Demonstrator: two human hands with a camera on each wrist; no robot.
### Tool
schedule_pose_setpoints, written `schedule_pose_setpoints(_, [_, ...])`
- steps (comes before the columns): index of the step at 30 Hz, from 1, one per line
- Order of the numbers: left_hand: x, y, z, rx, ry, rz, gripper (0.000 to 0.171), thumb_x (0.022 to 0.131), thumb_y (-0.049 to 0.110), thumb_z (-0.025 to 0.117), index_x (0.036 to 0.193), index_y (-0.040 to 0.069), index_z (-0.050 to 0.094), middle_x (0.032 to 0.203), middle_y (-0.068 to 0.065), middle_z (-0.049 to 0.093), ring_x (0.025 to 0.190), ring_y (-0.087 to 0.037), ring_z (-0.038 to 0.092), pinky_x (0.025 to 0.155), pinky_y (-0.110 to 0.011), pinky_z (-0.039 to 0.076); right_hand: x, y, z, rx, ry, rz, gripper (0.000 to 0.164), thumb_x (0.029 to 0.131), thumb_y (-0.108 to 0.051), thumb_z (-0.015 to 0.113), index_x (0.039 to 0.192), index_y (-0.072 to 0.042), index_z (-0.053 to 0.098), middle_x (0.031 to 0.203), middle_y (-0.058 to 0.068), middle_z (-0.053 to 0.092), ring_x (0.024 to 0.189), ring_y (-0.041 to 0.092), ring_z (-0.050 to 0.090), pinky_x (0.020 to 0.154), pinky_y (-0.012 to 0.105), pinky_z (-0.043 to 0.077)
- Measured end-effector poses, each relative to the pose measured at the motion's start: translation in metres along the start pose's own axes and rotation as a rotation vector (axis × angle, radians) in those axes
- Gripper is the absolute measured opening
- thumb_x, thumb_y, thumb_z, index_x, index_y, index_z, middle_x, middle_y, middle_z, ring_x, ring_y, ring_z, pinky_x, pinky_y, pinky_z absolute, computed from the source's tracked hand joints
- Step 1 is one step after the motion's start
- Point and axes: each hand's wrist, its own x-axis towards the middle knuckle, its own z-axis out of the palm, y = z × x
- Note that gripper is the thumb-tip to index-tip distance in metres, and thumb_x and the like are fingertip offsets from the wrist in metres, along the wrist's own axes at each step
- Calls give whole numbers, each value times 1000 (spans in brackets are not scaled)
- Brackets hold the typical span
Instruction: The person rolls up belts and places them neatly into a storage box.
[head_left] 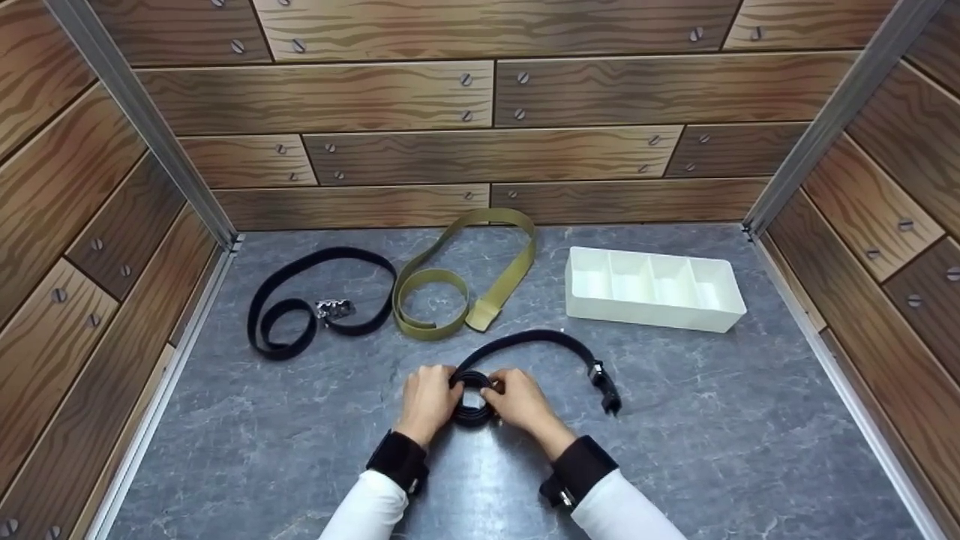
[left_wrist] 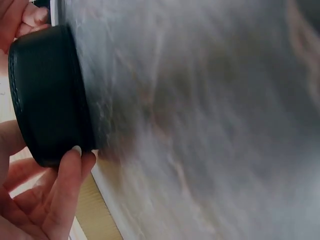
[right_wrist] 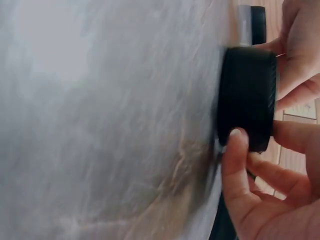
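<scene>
A black belt (head_left: 472, 420) with a stitched edge stands on its edge on the tabletop, part of it wound into a tight coil. My left hand (head_left: 429, 397) grips the coil's left side, fingers on the outer face and thumb at the inner hole. On the opposite side my right hand (head_left: 521, 405) pinches the same coil between thumb and fingers. From the coil, the loose length arcs away and right to the belt's buckle (head_left: 598, 371). The wrist views show fingertips of the left hand (left_wrist: 65, 195) and right hand (right_wrist: 265, 185) against the coil's outer face.
A second black belt (head_left: 322, 253) with a silver buckle (head_left: 335, 308) lies loosely curled at back left. Beside it is an olive webbing belt (head_left: 405, 279) with a brass-coloured buckle end. A white divided tray (head_left: 652, 311) stands at back right. Wood-patterned walls (head_left: 420, 154) enclose the tabletop.
</scene>
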Motion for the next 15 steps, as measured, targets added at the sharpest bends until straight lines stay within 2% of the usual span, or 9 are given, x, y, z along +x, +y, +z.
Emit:
schedule_pose_setpoints(2, [0, 1, 0, 4, 4, 1, 18, 79, 16, 78, 67, 13, 65, 70, -10, 69, 66, -35, 67, 57, -46, 49, -1, -1, 1, -21, 11, -6, 25, 91, -9, 65, 112, 5, 68, 70, 2, 65, 49, 8, 57, 47, 27, 49])
schedule_pose_setpoints(5, [-1, 2, -1, 1, -25, 2, 18, 80, 17, 78, 68, 12, 65, 71, -9, 69, 67, -34, 67, 58, -45, 50, -1, -3, 1, -78, 27, -6, 23, 89, -7, 64, 109, 3, 70, 72, 5, 66, 48, 9, 56, 45, 27, 47])
schedule_pose_setpoints(7, [-1, 3, -2, -8, -52, 0, 18, 80, 18, 78, 68, 12, 65, 71, -8, 68, 67, -33, 67, 58, -44, 49, 1, -3, 0, -140, 35, -19, 22, 87, -7, 65, 106, 1, 72, 80, 8, 69, 54, 11, 58, 49, 28, 48])
schedule_pose_setpoints(10, [-1, 3, -3, -15, -74, 1, 21, 80, 20, 78, 66, 13, 64, 68, -5, 67, 66, -31, 67, 57, -42, 49, 4, -3, -1, -208, 23, -56, 23, 86, -7, 67, 106, -1, 74, 94, 11, 72, 72, 16, 64, 62, 32, 52])
schedule_pose_setpoints(15, [1, 3, -1, 36, -51, 8, 25, 80, 24, 78, 64, 12, 64, 67, -6, 67, 64, -31, 66, 56, -43, 49, 8, -1, -1, -245, 30, -146, 20, 87, -8, 66, 106, -6, 75, 99, 11, 73, 89, 24, 67, 76, 39, 53])
